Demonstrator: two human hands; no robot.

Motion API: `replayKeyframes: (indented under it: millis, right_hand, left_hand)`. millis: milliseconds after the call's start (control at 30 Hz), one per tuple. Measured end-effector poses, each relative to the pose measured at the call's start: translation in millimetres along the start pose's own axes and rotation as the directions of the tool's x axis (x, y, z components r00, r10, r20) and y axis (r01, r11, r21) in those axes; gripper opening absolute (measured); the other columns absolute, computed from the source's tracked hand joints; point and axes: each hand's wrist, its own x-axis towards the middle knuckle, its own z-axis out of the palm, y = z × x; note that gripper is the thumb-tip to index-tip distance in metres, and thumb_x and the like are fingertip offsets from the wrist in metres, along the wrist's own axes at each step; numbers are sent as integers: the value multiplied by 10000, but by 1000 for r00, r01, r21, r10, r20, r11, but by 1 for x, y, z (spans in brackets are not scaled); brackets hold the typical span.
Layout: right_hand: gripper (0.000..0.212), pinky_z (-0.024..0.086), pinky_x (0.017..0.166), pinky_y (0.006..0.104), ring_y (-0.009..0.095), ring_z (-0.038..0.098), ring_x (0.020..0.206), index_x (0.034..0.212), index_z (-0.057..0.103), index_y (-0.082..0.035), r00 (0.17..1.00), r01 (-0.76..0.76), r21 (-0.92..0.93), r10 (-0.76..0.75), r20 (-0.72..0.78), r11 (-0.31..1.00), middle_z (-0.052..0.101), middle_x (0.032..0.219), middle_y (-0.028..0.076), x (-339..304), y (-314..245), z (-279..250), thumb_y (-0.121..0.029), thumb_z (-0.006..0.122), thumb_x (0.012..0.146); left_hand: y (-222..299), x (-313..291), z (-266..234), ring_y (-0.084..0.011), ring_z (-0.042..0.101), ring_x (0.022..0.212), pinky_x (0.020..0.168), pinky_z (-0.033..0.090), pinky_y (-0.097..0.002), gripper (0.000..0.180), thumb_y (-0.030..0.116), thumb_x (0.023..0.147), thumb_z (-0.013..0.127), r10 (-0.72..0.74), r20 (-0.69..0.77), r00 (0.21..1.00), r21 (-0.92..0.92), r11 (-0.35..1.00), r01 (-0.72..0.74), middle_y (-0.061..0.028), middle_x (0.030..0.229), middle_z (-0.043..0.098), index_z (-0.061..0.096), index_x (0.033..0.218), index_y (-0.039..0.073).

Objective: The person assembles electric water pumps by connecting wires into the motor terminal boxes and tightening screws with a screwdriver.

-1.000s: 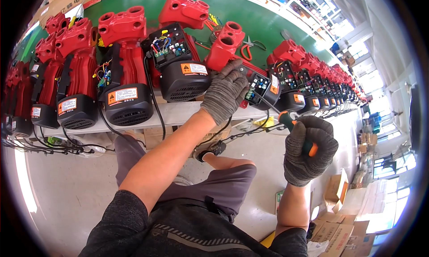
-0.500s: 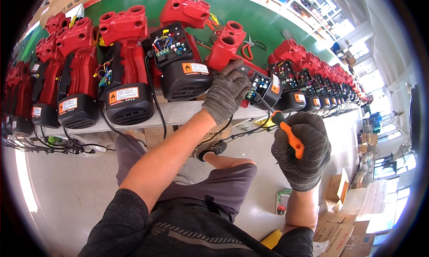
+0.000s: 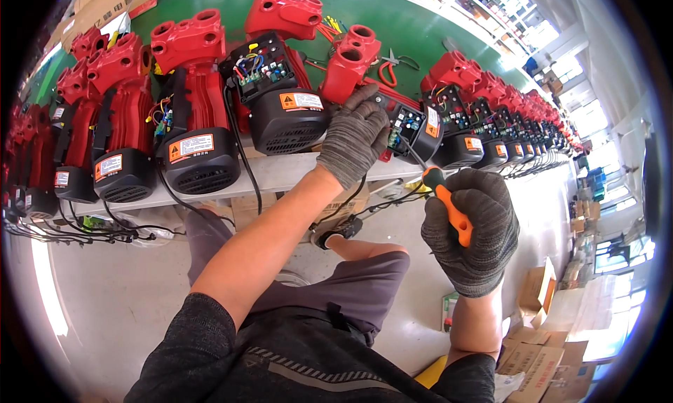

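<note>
My right hand (image 3: 473, 231), in a dark grey knit glove, is closed round the orange and green handle of a screwdriver (image 3: 459, 217). Its thin shaft slants up and left into the uncovered control box (image 3: 401, 128) of a red and black pump (image 3: 349, 63). The tip meets the box near the small green and blue terminals; its exact seat is too small to tell. My left hand (image 3: 354, 138), gloved alike, grips the same pump at the left side of that box, fingers bent over its edge. The glove hides part of the pump's body.
More red pumps with black motor ends (image 3: 202, 161) line the bench on both sides, their power cords (image 3: 242, 144) hanging over its front edge. Red-handled cutters (image 3: 387, 72) lie on the green bench top (image 3: 413, 35) behind. Cardboard boxes (image 3: 536, 361) stand at lower right.
The whole view has shifted slightly. My right hand and the screwdriver handle have moved a little up and left, with the shaft still at the control box. My left hand keeps its hold.
</note>
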Motion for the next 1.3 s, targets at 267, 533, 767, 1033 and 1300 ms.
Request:
replayKeyframes:
  millis: [267,533,767,1033,1300]
  right_hand:
    - [410,547,619,395,324,676,776,1015,589,-66,1000,-24,-18,25,16,1000,663,946,138,-1,1,-5,-19,857,709]
    - [379,567,708,359,290,687,811,1009,560,-51,998,-44,-12,45,45,999,657,957,162,0,-3,-8,52,809,742]
    - [411,549,632,394,315,669,790,1042,600,-59,1000,-1,-8,1,-24,1000,674,959,133,-3,4,-5,-16,848,717]
    - [411,546,630,394,318,672,785,1037,597,-62,1000,12,-11,-12,-1,1000,669,959,135,-2,5,-5,-21,851,716]
    - [404,547,634,400,323,671,791,1026,597,-64,1000,-6,-29,6,0,1000,668,963,136,-3,4,-4,-27,854,716]
  left_hand:
    - [5,3,-2,-373,584,1229,1045,496,-481,234,-6,678,762,-44,18,999,-6,999,44,-66,932,670,658,876,65]
    - [5,0,-3,-365,567,1258,1045,488,-475,220,-4,695,778,-44,64,997,-8,999,44,-63,971,687,695,889,57]
    - [2,1,-5,-379,552,1279,1061,471,-477,204,3,718,779,-8,66,998,-55,998,12,-60,997,695,702,897,63]
    - [4,3,-3,-377,557,1263,1060,474,-480,198,18,703,786,-23,70,997,11,1000,22,-67,983,702,705,879,60]
    - [4,0,4,-361,554,1262,1068,481,-451,198,18,686,793,-126,63,990,-94,987,132,-66,974,703,724,867,58]
